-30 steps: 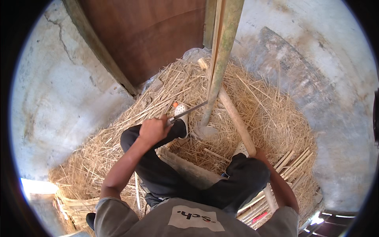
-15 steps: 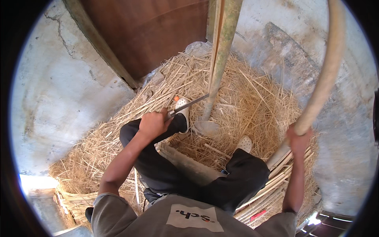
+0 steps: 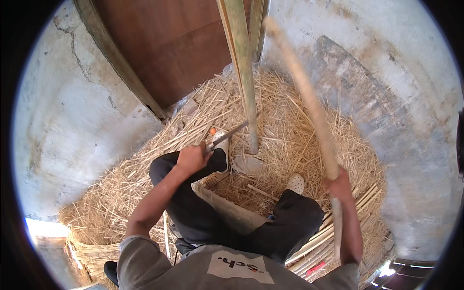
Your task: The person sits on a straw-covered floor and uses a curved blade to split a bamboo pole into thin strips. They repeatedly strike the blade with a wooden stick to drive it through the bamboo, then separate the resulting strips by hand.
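Observation:
My left hand (image 3: 192, 159) is closed around the handle of a long-bladed knife (image 3: 229, 135). Its blade reaches up and right to the lower part of an upright bamboo pole (image 3: 245, 72); I cannot tell how deep it sits in it. A lengthwise split shows along the pole's upper left side. In my right hand (image 3: 340, 185) is a thick, pale wooden stick (image 3: 311, 104), gripped near its lower end. The stick slants up and left, its far end close to the pole's right side but apart from it.
Straw and shavings (image 3: 299, 140) cover the floor around my pale clogs (image 3: 296, 183). Split bamboo strips (image 3: 309, 244) lie at my right, with a red object (image 3: 315, 268) near them. Behind the pole is a brown door (image 3: 179, 43); worn walls (image 3: 396, 96) stand on both sides.
The stick has swung left toward the bamboo pole, and my right hand has moved left and slightly down. The pole's upper part has shifted left. My left hand keeps its grip on the knife.

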Available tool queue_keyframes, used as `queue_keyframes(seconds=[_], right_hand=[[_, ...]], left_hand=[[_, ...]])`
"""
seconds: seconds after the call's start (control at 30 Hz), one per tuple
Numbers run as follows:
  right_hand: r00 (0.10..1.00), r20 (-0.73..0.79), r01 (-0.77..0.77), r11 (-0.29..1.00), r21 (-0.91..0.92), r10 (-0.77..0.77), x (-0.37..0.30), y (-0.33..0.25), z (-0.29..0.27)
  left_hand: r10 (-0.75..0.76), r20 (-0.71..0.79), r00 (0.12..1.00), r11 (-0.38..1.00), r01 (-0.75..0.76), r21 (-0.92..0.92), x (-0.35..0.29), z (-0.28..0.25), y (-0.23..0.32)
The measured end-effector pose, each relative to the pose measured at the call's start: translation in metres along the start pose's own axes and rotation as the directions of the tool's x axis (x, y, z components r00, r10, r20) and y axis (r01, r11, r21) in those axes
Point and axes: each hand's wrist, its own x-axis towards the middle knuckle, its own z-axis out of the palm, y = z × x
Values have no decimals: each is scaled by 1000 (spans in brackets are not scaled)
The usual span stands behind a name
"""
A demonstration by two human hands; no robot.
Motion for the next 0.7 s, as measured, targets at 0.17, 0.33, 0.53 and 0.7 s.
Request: queue_keyframes(seconds=[0.17,0.33,0.53,0.7], right_hand=[[991,-123,-17,974,228,46,-4,-43,-26],[987,-162,14,981,192,17,-26,12,-3],[996,-66,-53,990,130,62,-29,37,18],[979,24,-203,970,133,202,-38,2,-5]], left_hand=[[-43,-15,999,998,44,40,-2,-46,19],[-38,-7,999,997,38,60,-42,-71,24],[18,40,999,998,-20,54,-58,-44,36],[76,32,997,995,-78,64,-59,-39,39]])
